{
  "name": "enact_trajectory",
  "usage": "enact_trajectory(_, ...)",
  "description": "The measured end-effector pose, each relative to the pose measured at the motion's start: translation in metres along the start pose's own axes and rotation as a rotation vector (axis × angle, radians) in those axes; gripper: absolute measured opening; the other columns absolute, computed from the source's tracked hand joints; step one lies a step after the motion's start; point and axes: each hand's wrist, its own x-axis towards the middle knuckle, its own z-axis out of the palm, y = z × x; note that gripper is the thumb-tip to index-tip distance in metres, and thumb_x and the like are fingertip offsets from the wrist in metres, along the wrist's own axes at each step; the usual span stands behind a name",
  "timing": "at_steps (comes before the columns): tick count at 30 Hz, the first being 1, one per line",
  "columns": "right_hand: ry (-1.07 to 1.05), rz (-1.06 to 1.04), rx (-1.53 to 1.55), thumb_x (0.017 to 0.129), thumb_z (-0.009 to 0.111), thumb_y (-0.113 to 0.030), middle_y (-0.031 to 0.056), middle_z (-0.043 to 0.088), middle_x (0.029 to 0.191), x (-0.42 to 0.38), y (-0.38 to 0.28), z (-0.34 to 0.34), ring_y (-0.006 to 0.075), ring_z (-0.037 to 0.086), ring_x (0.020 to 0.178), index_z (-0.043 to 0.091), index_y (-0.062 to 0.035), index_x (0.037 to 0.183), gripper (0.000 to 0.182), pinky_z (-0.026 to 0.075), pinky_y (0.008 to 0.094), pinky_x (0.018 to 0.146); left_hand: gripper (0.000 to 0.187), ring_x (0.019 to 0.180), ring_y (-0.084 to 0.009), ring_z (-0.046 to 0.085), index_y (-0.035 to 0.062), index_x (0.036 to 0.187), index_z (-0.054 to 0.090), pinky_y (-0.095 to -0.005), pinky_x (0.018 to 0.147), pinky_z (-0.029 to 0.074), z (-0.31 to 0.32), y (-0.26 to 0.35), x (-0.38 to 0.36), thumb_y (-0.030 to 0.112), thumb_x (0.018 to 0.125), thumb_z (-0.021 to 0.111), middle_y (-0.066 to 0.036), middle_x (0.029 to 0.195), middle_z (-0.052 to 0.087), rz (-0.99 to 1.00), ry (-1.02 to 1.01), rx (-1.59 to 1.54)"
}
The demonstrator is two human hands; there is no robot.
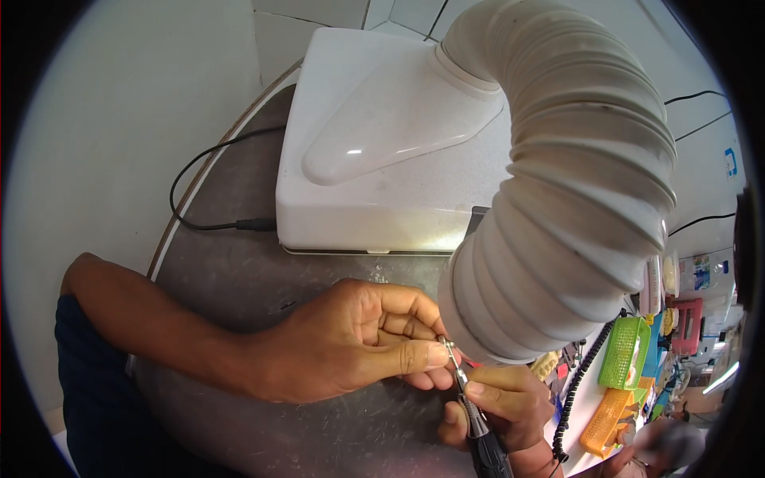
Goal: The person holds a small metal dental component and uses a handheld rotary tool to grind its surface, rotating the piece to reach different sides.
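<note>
My left hand (pixel 358 344) pinches a tiny metallic piece (pixel 445 342) between thumb and fingers, just below the mouth of a wide ribbed hose. From the right, my right hand (pixel 506 402) grips a black and silver handpiece (pixel 476 418). The handpiece's thin tip points up and left and meets the small piece at my left fingertips. The exact shape of the piece is too small to make out. Both hands are above the dark grey table (pixel 247 295).
A white machine (pixel 382 143) sits at the back, with a black cable (pixel 187 179) at its left. The ribbed hose (pixel 590 183) arches down over the hands. Right: a coiled cord (pixel 570 398), a green basket (pixel 624 350) and an orange basket (pixel 606 422). A blurred person (pixel 673 442) is at the lower right.
</note>
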Motion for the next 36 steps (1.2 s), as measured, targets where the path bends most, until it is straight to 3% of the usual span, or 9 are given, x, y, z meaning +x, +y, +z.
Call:
enact_trajectory(8, 0.008, -0.001, -0.007, 0.073, 0.074, -0.014, 0.0117, 0.062, 0.081, 0.0018, -0.002, 0.0008, 0.0188, 0.062, 0.063, 0.047, -0.0092, 0.104, 0.041, 0.05, 0.0271, 0.055, 0.021, 0.089, -0.0142, 0.063, -0.0032, 0.102, 0.053, -0.0247, 0.08, 0.051, -0.004, 0.0012, -0.0009, 0.017, 0.095, 0.053, -0.012, 0.097, 0.064, 0.011, -0.044, 0.06)
enact_trajectory(20, -0.013, -0.007, -0.066, 0.072, 0.075, -0.013, 0.0135, 0.063, 0.079, 0.0024, 0.0002, 0.0011, 0.0189, 0.062, 0.058, 0.046, -0.0093, 0.109, 0.046, 0.048, 0.0265, 0.049, 0.022, 0.087, -0.0141, 0.062, -0.0028, 0.102, 0.054, -0.0254, 0.079, 0.051, -0.004, -0.0004, -0.0009, 0.018, 0.096, 0.051, -0.011, 0.096, 0.063, 0.0, -0.06, 0.05)
enact_trajectory(29, -0.004, 0.041, 0.088, 0.075, 0.072, -0.008, 0.0125, 0.061, 0.066, 0.0029, 0.0012, 0.0012, 0.0191, 0.057, 0.048, 0.046, -0.0104, 0.109, 0.043, 0.044, 0.0256, 0.043, 0.021, 0.088, -0.0145, 0.062, -0.0027, 0.1, 0.054, -0.0257, 0.079, 0.051, -0.0035, -0.0013, -0.0004, 0.017, 0.096, 0.05, -0.012, 0.097, 0.064, -0.011, -0.041, 0.038)
enact_trajectory(32, -0.105, 0.06, 0.126, 0.076, 0.071, -0.008, 0.0132, 0.062, 0.066, 0.0015, 0.0037, -0.0023, 0.0196, 0.058, 0.048, 0.046, -0.01, 0.108, 0.041, 0.045, 0.0258, 0.044, 0.02, 0.088, -0.0145, 0.062, -0.0023, 0.099, 0.054, -0.0259, 0.08, 0.051, -0.0028, -0.0004, -0.0009, 0.017, 0.096, 0.05, -0.012, 0.097, 0.064, -0.026, -0.017, 0.041)
enact_trajectory(36, 0.011, 0.032, 0.045, 0.075, 0.072, -0.011, 0.0115, 0.062, 0.075, -0.0003, -0.0006, 0.0002, 0.018, 0.061, 0.059, 0.047, -0.0112, 0.107, 0.041, 0.048, 0.0255, 0.054, 0.019, 0.089, -0.0142, 0.062, -0.0017, 0.099, 0.055, -0.0256, 0.08, 0.051, -0.0017, -0.0009, -0.0002, 0.017, 0.096, 0.051, -0.011, 0.097, 0.063, -0.045, 0.012, 0.022)
